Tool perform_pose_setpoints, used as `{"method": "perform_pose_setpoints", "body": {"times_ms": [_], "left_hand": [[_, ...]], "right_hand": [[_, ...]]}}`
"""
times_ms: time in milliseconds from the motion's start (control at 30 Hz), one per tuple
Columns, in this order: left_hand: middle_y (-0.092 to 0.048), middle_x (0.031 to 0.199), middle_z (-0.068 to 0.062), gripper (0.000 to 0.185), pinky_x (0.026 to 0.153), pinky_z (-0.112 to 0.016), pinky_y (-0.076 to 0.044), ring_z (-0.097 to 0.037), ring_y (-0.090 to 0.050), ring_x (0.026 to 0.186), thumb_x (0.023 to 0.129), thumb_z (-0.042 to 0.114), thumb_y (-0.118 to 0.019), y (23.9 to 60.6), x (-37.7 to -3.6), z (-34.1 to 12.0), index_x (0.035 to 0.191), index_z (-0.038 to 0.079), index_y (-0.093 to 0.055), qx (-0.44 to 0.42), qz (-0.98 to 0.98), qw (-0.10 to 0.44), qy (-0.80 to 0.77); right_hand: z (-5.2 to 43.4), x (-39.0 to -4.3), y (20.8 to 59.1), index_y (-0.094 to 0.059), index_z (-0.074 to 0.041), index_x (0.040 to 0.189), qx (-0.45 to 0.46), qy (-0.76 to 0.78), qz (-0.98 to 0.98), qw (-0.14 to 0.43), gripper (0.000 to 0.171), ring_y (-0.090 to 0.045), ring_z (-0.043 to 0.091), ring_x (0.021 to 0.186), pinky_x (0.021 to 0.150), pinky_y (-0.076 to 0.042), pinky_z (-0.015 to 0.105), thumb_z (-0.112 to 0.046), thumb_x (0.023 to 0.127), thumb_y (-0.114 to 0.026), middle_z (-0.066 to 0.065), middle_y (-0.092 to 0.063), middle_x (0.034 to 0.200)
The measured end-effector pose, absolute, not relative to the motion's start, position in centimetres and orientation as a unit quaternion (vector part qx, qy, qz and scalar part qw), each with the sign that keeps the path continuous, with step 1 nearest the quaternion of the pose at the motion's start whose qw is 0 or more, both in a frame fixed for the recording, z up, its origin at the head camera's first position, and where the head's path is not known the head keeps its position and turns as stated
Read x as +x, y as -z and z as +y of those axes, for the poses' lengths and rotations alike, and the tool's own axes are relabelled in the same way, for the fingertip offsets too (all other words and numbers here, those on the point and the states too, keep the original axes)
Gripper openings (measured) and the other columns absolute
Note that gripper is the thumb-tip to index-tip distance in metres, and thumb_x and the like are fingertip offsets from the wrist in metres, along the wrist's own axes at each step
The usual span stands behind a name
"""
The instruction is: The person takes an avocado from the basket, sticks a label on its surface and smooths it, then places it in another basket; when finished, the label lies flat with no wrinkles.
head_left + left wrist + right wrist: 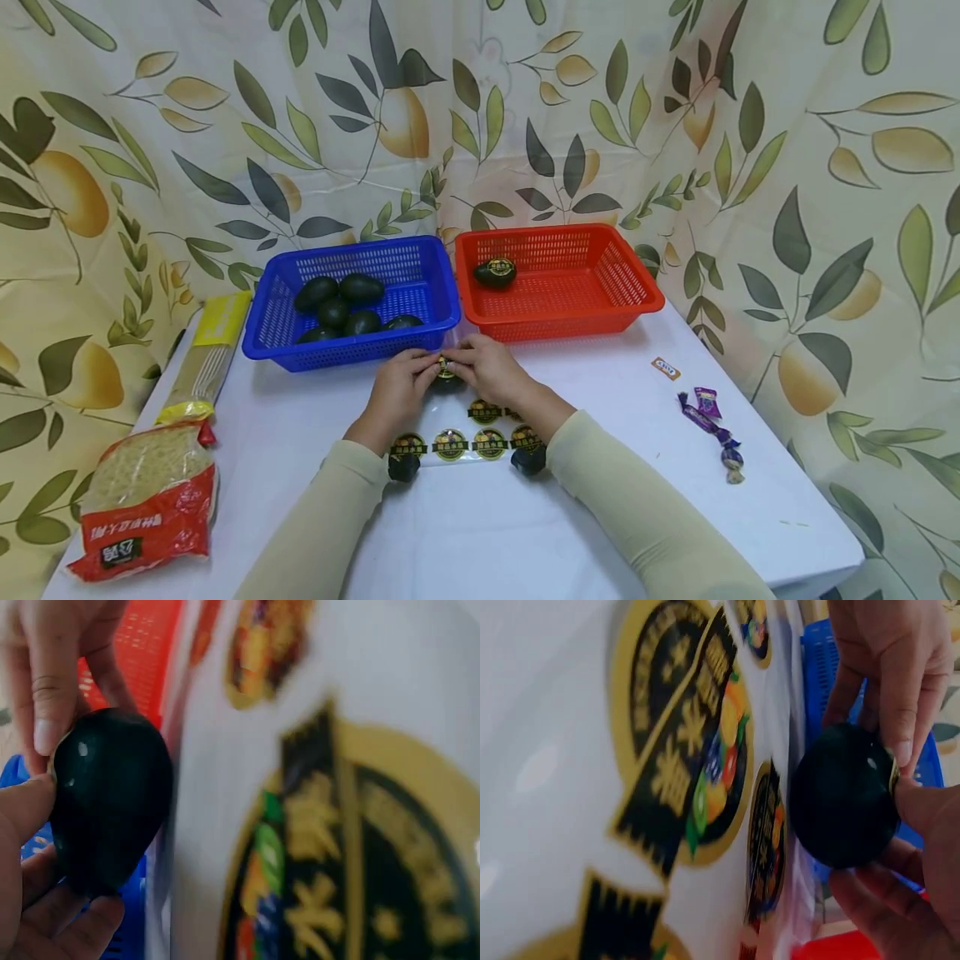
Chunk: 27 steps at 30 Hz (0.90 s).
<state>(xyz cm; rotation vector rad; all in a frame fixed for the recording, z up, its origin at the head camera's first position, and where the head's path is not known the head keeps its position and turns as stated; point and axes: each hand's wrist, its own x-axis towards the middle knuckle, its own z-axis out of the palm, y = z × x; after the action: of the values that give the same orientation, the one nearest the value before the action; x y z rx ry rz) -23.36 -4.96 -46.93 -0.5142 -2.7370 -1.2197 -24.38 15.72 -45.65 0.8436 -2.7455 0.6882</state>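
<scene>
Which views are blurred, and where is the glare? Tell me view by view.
Head view: sharp, evenly lit, slightly bowed at the edges. Left wrist view: the sticker sheet is badly blurred, the dark avocado less so, with small highlights. Right wrist view: near stickers soft, pale glare on the sheet.

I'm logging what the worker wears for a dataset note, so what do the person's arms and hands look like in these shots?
Both arms are covered to the wrist by close-fitting, pale cream-beige long sleeves, plain, with no print or cuff markings visible. The left hand and right hand are bare: no gloves, and no rings, watch or bracelets can be seen. The fingers have short, unpainted nails.
</scene>
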Motion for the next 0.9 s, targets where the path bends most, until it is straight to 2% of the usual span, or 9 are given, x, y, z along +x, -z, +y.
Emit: {"method": "perform_pose_setpoints", "body": {"times_ms": [167, 300, 400, 567, 700, 833, 900], "left_hand": [[-0.072, 0.133, -0.002, 0.029, 0.109, -0.043, -0.052, -0.024, -0.062, 0.131, 0.096, 0.031, -0.076, 47.2, -24.0, -5.1, 0.122, 0.018, -0.078, -0.045, -0.839, -0.022, 0.541], [-0.075, 0.125, -0.003, 0.027, 0.097, -0.036, -0.056, -0.021, -0.066, 0.118, 0.095, 0.030, -0.078, 47.3, -24.0, -5.2, 0.119, 0.018, -0.079, 0.024, -0.800, -0.058, 0.596], [-0.074, 0.121, -0.007, 0.030, 0.090, -0.032, -0.055, -0.021, -0.066, 0.109, 0.095, 0.029, -0.078, 47.2, -24.1, -5.1, 0.121, 0.014, -0.077, 0.033, -0.797, -0.068, 0.599], [-0.073, 0.122, -0.010, 0.034, 0.088, -0.031, -0.055, -0.023, -0.066, 0.109, 0.094, 0.028, -0.079, 47.0, -24.2, -5.0, 0.123, 0.010, -0.075, 0.028, -0.806, -0.065, 0.588], [-0.074, 0.120, -0.013, 0.035, 0.088, -0.033, -0.056, -0.026, -0.068, 0.110, 0.093, 0.026, -0.080, 46.8, -24.1, -5.0, 0.122, 0.006, -0.074, 0.010, -0.818, -0.049, 0.572], [-0.074, 0.119, -0.012, 0.035, 0.088, -0.033, -0.056, -0.025, -0.068, 0.109, 0.093, 0.027, -0.080, 46.6, -24.1, -4.8, 0.121, 0.007, -0.074, 0.003, -0.826, -0.051, 0.561], [-0.074, 0.116, -0.011, 0.033, 0.084, -0.032, -0.056, -0.023, -0.068, 0.104, 0.095, 0.028, -0.077, 46.6, -24.2, -4.7, 0.120, 0.007, -0.074, 0.006, -0.828, -0.053, 0.558]], "right_hand": [[15.7, -24.5, 45.7, -0.073, -0.011, 0.130, 0.314, -0.234, -0.915, 0.093, 0.038, -0.069, 0.025, 0.115, 0.099, -0.057, 0.040, -0.032, 0.098, -0.073, 0.008, -0.072, 0.124], [15.2, -24.6, 45.7, -0.073, -0.014, 0.121, 0.302, -0.256, -0.916, 0.067, 0.032, -0.068, 0.023, 0.116, 0.102, -0.056, 0.041, -0.035, 0.096, -0.076, 0.004, -0.074, 0.121], [15.0, -24.7, 45.2, -0.069, -0.017, 0.120, 0.270, -0.269, -0.924, 0.027, 0.032, -0.066, 0.025, 0.120, 0.104, -0.054, 0.044, -0.036, 0.095, -0.077, 0.004, -0.071, 0.127], [15.0, -25.4, 44.4, -0.066, -0.022, 0.135, 0.242, -0.266, -0.931, -0.056, 0.046, -0.065, 0.026, 0.121, 0.106, -0.052, 0.049, -0.040, 0.094, -0.078, 0.002, -0.070, 0.134], [15.2, -25.9, 44.1, -0.063, -0.024, 0.142, 0.247, -0.256, -0.929, -0.100, 0.055, -0.065, 0.023, 0.114, 0.104, -0.053, 0.045, -0.042, 0.092, -0.079, 0.002, -0.071, 0.130], [15.8, -26.5, 43.8, -0.066, -0.021, 0.137, 0.259, -0.264, -0.921, -0.119, 0.053, -0.064, 0.019, 0.103, 0.097, -0.054, 0.040, -0.041, 0.091, -0.081, 0.001, -0.073, 0.118], [16.3, -26.6, 43.5, -0.067, -0.019, 0.135, 0.268, -0.262, -0.918, -0.128, 0.053, -0.064, 0.018, 0.102, 0.096, -0.054, 0.038, -0.040, 0.089, -0.083, 0.000, -0.073, 0.115]]}}
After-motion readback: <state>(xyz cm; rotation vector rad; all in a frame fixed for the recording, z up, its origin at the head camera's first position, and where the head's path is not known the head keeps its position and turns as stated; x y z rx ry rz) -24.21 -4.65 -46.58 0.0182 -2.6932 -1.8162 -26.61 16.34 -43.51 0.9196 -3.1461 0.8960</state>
